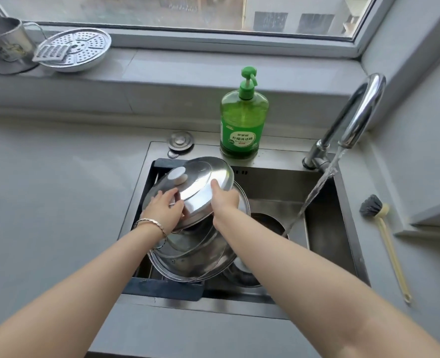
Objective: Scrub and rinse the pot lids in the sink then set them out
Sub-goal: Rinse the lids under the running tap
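A steel pot lid [200,177] with a white knob is held tilted over the left half of the sink [343,192]. My left hand [163,210] lies on its near left rim, fingers curled over something small that I cannot make out. My right hand [224,197] grips the lid's near right rim, thumb on top. Below it in the sink lies a larger glass lid [195,257] with a steel rim, and a further steel piece [242,273] shows to its right.
Water runs from the chrome faucet [361,109] into the sink's right half. A green dish soap bottle [243,120] stands behind the sink. A dish brush [384,233] lies on the right counter. A steel mug [3,45] and a steamer plate [76,49] sit on the windowsill.
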Tool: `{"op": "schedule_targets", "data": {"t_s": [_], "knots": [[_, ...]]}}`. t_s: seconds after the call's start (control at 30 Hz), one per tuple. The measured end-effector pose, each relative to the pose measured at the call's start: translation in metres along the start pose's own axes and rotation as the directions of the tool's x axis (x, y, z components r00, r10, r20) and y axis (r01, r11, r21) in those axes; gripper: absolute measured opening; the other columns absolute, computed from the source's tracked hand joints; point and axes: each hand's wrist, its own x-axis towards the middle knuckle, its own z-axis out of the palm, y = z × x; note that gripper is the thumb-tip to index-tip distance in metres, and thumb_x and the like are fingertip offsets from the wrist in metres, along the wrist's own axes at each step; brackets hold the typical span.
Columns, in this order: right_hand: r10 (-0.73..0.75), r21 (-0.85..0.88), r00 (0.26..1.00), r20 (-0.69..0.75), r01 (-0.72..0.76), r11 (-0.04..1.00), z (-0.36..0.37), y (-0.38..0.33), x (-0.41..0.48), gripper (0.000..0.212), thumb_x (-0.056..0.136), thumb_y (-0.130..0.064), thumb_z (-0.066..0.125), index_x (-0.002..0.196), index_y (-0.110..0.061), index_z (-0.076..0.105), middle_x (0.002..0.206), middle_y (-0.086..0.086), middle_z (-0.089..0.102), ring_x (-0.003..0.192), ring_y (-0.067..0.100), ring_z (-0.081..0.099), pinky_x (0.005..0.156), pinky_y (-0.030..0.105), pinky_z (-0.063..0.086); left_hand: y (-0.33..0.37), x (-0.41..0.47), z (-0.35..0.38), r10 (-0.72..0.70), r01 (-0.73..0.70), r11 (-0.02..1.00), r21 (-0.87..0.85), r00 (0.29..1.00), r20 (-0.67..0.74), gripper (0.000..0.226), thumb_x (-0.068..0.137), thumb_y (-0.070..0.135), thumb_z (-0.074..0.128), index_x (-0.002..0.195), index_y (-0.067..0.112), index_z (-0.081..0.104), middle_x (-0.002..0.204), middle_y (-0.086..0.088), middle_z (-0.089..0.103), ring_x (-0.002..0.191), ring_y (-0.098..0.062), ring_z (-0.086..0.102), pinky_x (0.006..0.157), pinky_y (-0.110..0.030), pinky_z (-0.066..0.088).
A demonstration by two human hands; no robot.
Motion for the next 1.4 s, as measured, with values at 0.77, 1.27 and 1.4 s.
{"op": "schedule_targets", "data": {"t_s": [0.77,1.27,1.4], "knots": [[0.142,-0.75,0.846,0.514,0.524,-0.404,-0.166,0.126,0.086,0.036,0.091,-0.003,0.042,0.126,-0.009,0.052,0.132,0.014,0.043,0.123,0.033,0.043,0.094,0.038,0.039,0.065,-0.049,0.072,0.715,-0.681,0.694,0.234,0.69,-0.112,0.031,0.081,0.02,0.039,0.083,0.005,0.067,0.076,-0.007,0.06,0.069,-0.025,0.059,0.052,-0.03,0.052],[0.073,-0.452,0.644,0.762,0.609,-0.652,-0.198,0.108,0.091,0.035,0.024,-0.024,0.084,0.053,-0.023,0.064,0.047,-0.006,0.057,0.041,0.012,0.056,0.042,0.016,0.024,0.064,-0.061,0.103,0.725,-0.715,0.681,0.16,0.688,-0.009,0.026,0.079,0.02,0.04,0.085,0.015,0.066,0.076,0.005,0.061,0.068,-0.008,0.052,0.049,-0.023,0.048],[0.096,-0.487,0.635,0.767,0.673,-0.557,-0.215,0.051,0.06,0.033,0.077,-0.003,0.054,0.108,-0.012,0.06,0.104,0.01,0.067,0.1,0.029,0.06,0.078,0.032,0.034,0.088,-0.069,0.11,0.687,-0.685,0.721,0.106,0.726,0.022,0.028,0.082,0.022,0.042,0.091,0.014,0.067,0.083,0.002,0.066,0.07,-0.013,0.059,0.063,-0.027,0.049]]}}
